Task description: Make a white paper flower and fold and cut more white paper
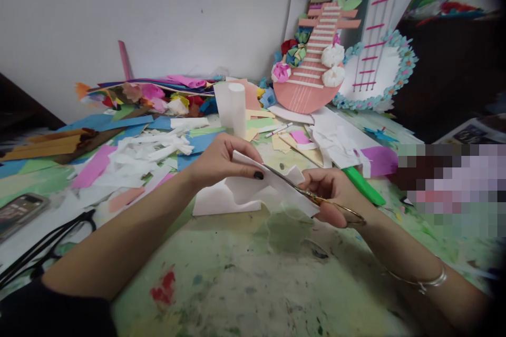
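Green table (237,284): scraps (146,150) along far edge
Left hand (227,162): pinches white paper (272,187)
Right hand (336,189): around gold scissors (307,197), blades on the paper
Paper: between both hands (bent a bit), in from that edge

No text is appearing legibly. A white printed paper sheet with a dark panel (472,129) is bearing blurred pale marks; a dark-screened, rectangular smartphone (20,214) is displaying nothing readable.
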